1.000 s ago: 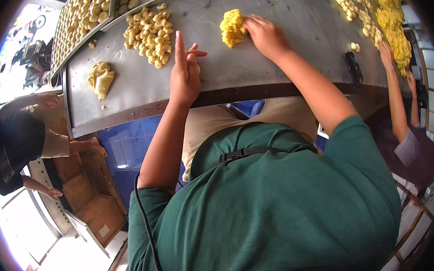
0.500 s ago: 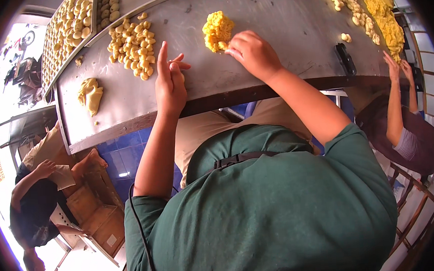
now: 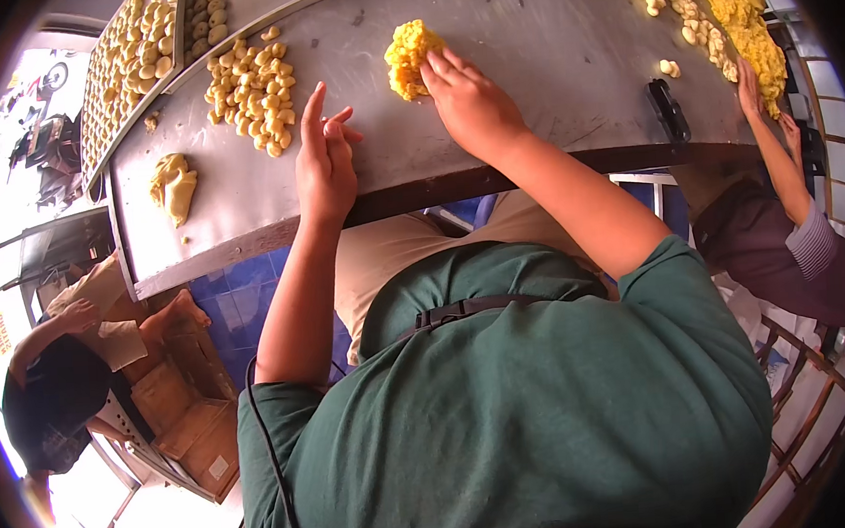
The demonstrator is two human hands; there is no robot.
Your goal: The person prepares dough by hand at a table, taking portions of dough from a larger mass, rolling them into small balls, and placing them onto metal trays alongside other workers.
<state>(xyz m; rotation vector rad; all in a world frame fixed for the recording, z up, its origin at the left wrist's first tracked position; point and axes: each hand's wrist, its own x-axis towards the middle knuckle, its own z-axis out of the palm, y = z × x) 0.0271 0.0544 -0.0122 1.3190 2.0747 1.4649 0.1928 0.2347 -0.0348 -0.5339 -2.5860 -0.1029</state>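
A crumbly yellow mound of filling or dough (image 3: pixel 408 60) sits on the metal table. My right hand (image 3: pixel 475 101) lies against its right side, fingers stretched out and touching it; the thumb is hidden. My left hand (image 3: pixel 328 168) hovers near the table's front edge, palm turned inward, its fingers extended and apart with nothing visible in them. To its left is a heap of small pale-yellow balls (image 3: pixel 253 95). Farther left lies a smooth lump of pale dough (image 3: pixel 175 189).
A tray (image 3: pixel 179 32) of round pieces stands at the far left of the metal table (image 3: pixel 546 63). A black tool-like object (image 3: pixel 668 112) lies near the right front edge. At right, another person's hands (image 3: pixel 750 89) touch a yellow mass (image 3: pixel 758 55). Another person (image 3: pixel 58 393) sits at left.
My right hand has shifted left and its fingers have straightened from a curled pose onto the mound's side. My left hand is almost still. The person at right has reached farther forward.
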